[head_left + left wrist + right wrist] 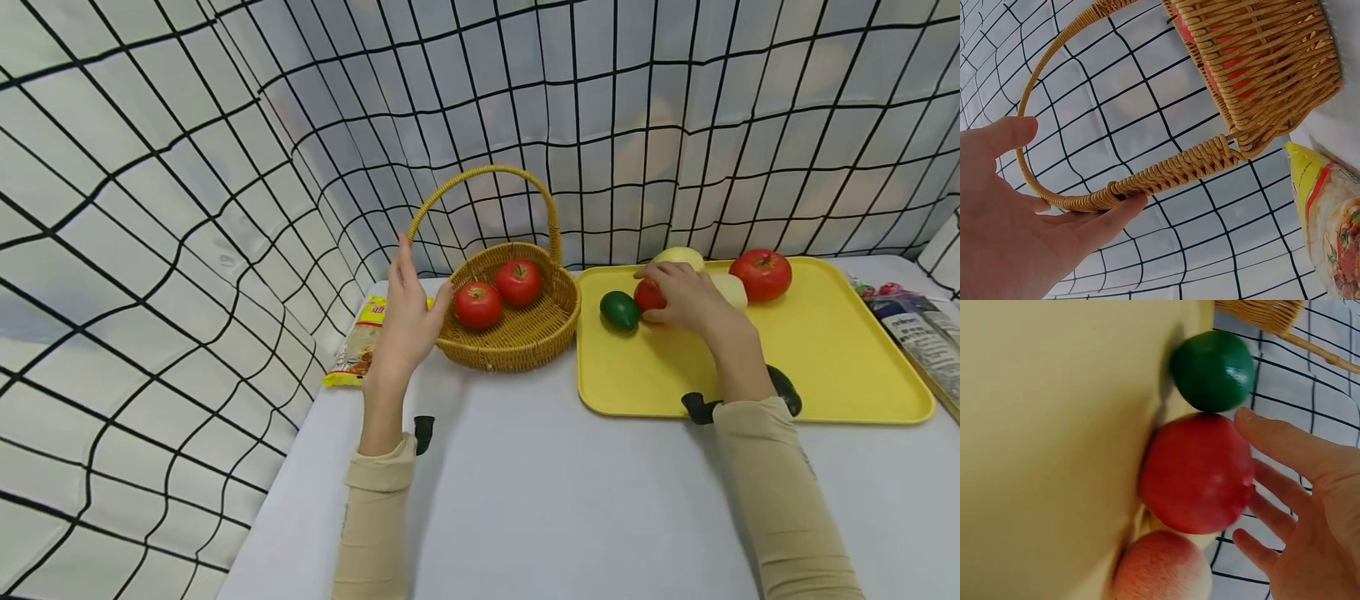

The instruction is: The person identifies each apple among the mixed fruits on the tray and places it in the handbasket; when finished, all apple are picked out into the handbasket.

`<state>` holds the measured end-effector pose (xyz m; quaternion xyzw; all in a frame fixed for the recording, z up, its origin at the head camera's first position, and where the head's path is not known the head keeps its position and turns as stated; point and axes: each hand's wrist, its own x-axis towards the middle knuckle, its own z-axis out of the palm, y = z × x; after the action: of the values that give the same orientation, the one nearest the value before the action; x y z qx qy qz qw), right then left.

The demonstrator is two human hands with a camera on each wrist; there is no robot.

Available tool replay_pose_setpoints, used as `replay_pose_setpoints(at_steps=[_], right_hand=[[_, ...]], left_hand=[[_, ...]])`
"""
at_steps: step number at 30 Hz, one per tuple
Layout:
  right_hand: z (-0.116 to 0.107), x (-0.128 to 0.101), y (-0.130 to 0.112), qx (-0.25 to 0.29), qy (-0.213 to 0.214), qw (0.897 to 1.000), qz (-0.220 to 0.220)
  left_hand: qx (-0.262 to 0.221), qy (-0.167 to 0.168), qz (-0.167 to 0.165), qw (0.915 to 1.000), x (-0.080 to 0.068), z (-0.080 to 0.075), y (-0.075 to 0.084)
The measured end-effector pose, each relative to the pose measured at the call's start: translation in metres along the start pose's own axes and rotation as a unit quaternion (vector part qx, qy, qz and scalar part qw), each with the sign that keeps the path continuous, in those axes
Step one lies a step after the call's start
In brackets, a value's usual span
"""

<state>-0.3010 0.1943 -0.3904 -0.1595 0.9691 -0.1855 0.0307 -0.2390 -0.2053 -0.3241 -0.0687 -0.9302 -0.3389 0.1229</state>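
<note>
A wicker basket (510, 354) with a tall arched handle (1166, 174) holds two tomatoes (478, 305). My left hand (405, 321) is at the handle's left side, its long fingers (1113, 222) extended against the wicker and the thumb apart. Over the yellow tray (637, 387), my right hand (686, 296) reaches to a red tomato (1197, 474). In the right wrist view its spread fingers are close beside the tomato, thumb tip near the upper edge. A dark green, lime-like fruit (619, 311) touches that tomato on one side; a pinkish peach (1163, 569) lies on the other.
A larger tomato (761, 276) and a pale yellow fruit (678, 257) sit at the tray's back. A dark green vegetable (783, 390) lies near my right sleeve. Packets flank the scene: a yellow one (356, 346) left, a printed one (918, 329) right. Black netting (577, 125) rises behind.
</note>
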Motion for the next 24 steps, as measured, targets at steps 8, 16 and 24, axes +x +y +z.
replay_pose_setpoints(at_steps=[8, 16, 24], right_hand=[[0.011, -0.001, 0.006, 0.002, -0.024, 1.0, 0.0], [0.01, 0.001, 0.003, 0.001, -0.021, 1.0, 0.009], [0.013, 0.001, 0.007, 0.003, -0.008, 1.0, 0.011]], left_hand=[[0.007, 0.01, 0.004, 0.9999, -0.003, 0.003, 0.0], [0.012, 0.014, 0.009, 0.9998, 0.0, 0.001, 0.002], [0.016, 0.006, 0.002, 0.9999, 0.001, 0.003, 0.002]])
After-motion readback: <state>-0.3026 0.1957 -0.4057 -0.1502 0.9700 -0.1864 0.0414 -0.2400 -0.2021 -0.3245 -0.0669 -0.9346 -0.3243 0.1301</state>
